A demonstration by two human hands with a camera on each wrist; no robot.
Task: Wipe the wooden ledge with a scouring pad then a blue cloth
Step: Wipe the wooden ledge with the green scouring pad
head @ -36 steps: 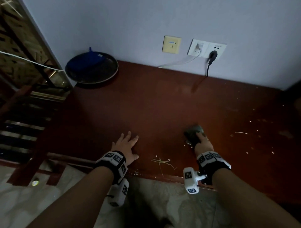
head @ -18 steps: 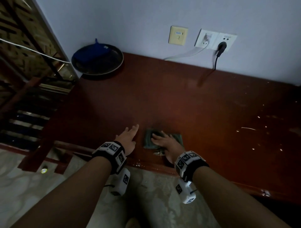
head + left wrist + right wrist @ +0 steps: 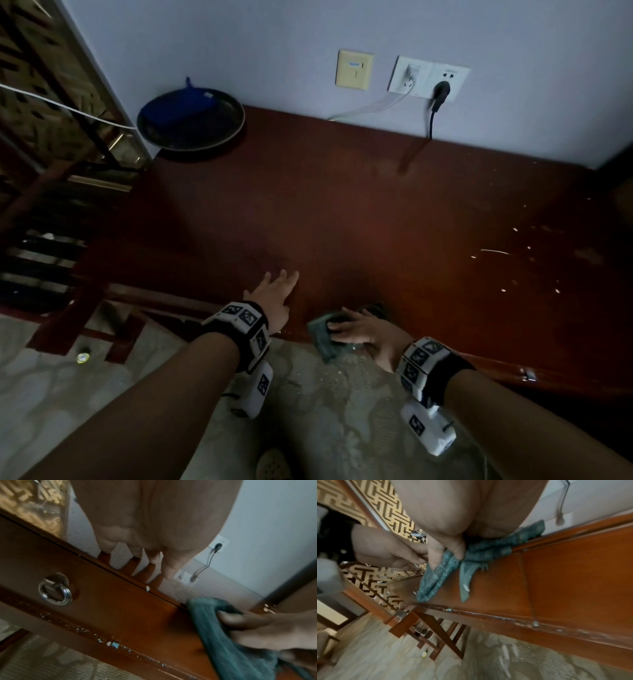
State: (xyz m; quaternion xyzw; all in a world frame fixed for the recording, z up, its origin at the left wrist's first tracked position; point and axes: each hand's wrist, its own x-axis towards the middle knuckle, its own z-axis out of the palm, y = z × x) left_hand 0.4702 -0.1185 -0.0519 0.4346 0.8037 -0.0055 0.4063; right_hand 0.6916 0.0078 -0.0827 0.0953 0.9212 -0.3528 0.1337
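The dark red wooden ledge [image 3: 376, 212] runs along the wall. My right hand [image 3: 359, 330] grips a green scouring pad [image 3: 322, 337] at the ledge's front edge. In the right wrist view the pad [image 3: 436, 577] is pinched in a fold under my thumb and droops over the front panel. My left hand [image 3: 274, 294] lies flat on the ledge with straight fingers, a little left of the pad. The blue cloth [image 3: 181, 108] sits in a dark round dish [image 3: 219, 137] at the back left corner.
White specks and a sliver [image 3: 496, 251] dot the ledge's right part. Wall sockets [image 3: 428, 80] hold a white plug and a black cable [image 3: 432, 116]. A ring handle [image 3: 56, 589] is on the front panel. A stair railing [image 3: 41, 257] lies left, patterned floor below.
My right hand has swept the pad leftward and back to the front edge, where it now hangs over. The left hand has stayed in place.
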